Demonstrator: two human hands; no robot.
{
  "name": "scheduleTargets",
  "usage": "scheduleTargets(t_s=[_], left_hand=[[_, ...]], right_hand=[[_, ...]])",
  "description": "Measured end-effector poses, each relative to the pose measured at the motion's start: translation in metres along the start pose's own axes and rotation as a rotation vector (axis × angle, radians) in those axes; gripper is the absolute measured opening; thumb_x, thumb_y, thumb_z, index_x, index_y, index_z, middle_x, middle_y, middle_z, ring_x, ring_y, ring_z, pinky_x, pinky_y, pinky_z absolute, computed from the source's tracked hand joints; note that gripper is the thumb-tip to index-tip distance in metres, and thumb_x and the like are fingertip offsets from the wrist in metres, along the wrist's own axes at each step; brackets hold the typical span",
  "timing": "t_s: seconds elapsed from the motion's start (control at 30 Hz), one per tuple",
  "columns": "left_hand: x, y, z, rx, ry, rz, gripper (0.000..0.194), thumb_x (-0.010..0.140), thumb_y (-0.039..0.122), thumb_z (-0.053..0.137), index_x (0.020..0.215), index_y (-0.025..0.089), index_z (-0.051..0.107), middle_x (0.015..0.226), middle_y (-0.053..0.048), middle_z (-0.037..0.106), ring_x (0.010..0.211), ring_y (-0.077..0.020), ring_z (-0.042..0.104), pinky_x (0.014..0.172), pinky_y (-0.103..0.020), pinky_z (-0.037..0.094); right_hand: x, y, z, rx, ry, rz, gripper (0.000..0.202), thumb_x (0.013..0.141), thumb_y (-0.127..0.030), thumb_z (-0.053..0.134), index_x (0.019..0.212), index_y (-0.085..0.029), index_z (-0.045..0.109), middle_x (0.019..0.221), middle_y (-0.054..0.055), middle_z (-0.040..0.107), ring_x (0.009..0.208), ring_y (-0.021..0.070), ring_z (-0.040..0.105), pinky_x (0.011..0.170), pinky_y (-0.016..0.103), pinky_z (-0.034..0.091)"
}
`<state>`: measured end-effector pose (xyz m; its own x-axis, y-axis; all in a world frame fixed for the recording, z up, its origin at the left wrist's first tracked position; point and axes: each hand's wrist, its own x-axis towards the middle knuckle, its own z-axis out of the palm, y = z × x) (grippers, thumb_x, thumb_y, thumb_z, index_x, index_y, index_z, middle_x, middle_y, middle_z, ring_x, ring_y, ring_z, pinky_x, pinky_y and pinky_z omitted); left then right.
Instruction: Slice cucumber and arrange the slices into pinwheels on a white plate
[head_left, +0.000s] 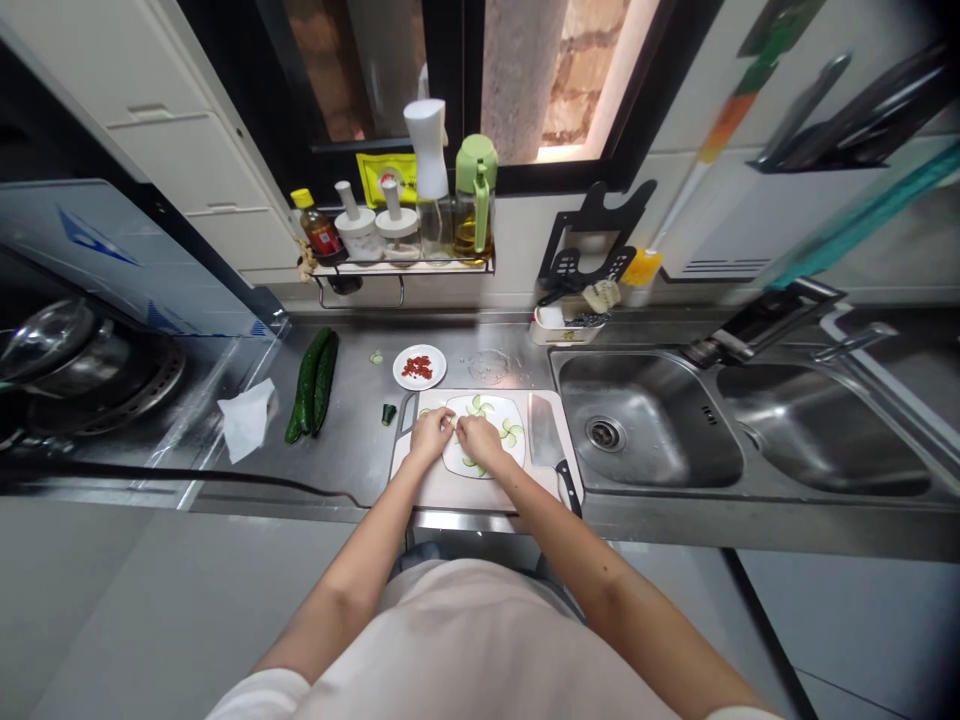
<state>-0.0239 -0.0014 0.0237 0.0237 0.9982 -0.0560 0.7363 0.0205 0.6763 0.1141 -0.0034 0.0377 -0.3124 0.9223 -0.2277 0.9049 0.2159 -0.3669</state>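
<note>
Over the left part of a white plate [491,462], my left hand [430,436] and my right hand [480,441] meet with their fingertips pinched together. A small pale green bit shows between them, seemingly a cucumber slice [453,423]; the fingers cover most of it. Thin cucumber slices lie on the plate in pinwheel shapes, one at the top [478,405], one at the right [511,432] and one near the front [472,466]. Under the plate is a cutting board [442,494]. A knife [546,432] with a black handle rests on the board's right side.
Left of the board lie whole cucumbers [315,385], a dark green cucumber end [388,414] and a white tissue [247,420]. Behind stands a small plate [406,381] of red bits. A double sink [645,420] is to the right, a stove [105,380] far left.
</note>
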Motion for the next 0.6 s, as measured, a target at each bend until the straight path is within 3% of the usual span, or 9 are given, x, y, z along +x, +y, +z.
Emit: scheduleTargets(t_s=[0.27,0.6], left_hand=[[-0.001,-0.002,0.000,0.127,-0.030,-0.008,0.019,0.077,0.021,0.060,0.093,0.020,0.071,0.077,-0.006,0.061,0.085,-0.0214,0.054,0.077,-0.029,0.039],[0.000,-0.003,0.002,0.132,-0.030,-0.005,0.018,0.079,0.023,0.061,0.094,0.020,0.070,0.077,-0.005,0.059,0.084,-0.0203,0.053,0.076,-0.028,0.037]], right_hand=[[-0.007,0.000,0.002,-0.072,0.025,-0.054,0.027,0.094,-0.021,0.038,0.109,-0.019,0.060,0.106,0.011,0.064,0.100,0.0217,0.055,0.079,0.029,0.038],[-0.016,0.002,0.006,-0.102,0.002,-0.082,0.028,0.093,-0.022,0.040,0.111,-0.017,0.060,0.106,0.013,0.064,0.101,0.0242,0.055,0.081,0.032,0.038]])
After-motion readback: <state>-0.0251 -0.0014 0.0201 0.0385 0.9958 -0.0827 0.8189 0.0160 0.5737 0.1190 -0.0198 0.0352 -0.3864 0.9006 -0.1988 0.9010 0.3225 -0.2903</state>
